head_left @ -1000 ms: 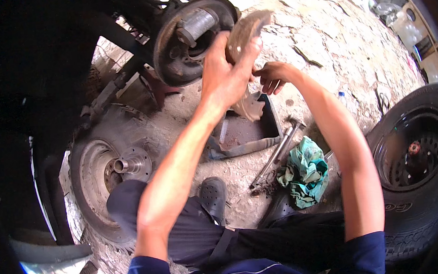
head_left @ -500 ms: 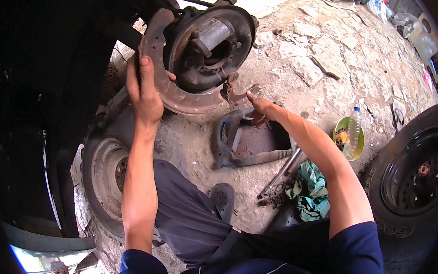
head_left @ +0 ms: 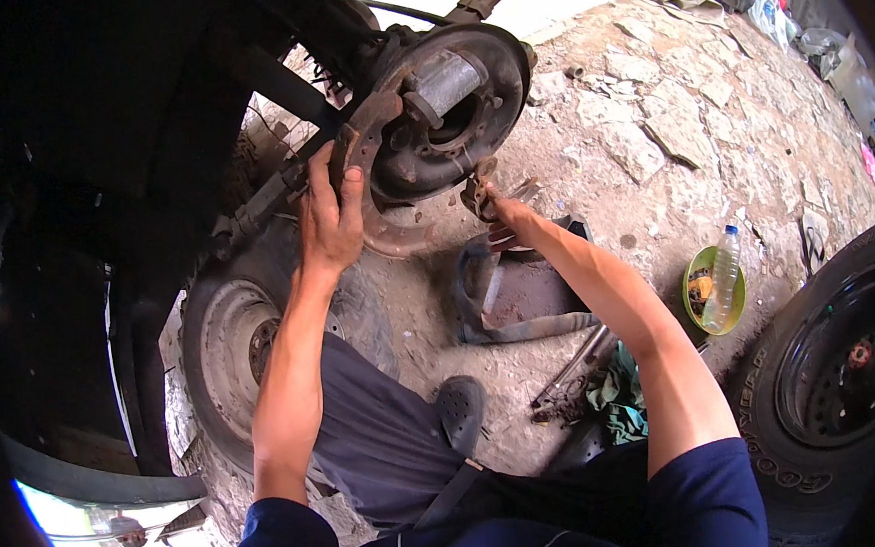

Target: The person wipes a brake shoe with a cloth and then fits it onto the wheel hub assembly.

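Note:
A rusty, curved brake shoe stands on edge in my left hand, its thumb and fingers wrapped around the outer rim. It is close in front of the round brake backing plate, which has a grey cylinder bolted near its top; whether the two touch I cannot tell. My right hand pinches a small rusty metal piece below the plate, at the right of the shoe's lower end. Its exact kind is not clear, and the fingers partly hide it.
Under my right forearm lies a worn grey-blue open container. Nearby are a metal bar, a teal rag and a green bowl with a plastic bottle. Wheels stand left and right. Broken paving covers the ground.
The view has shifted, so the surroundings sit further right. The shoe has turned and dropped lower against the plate. My right hand has tilted the small metal piece more upright.

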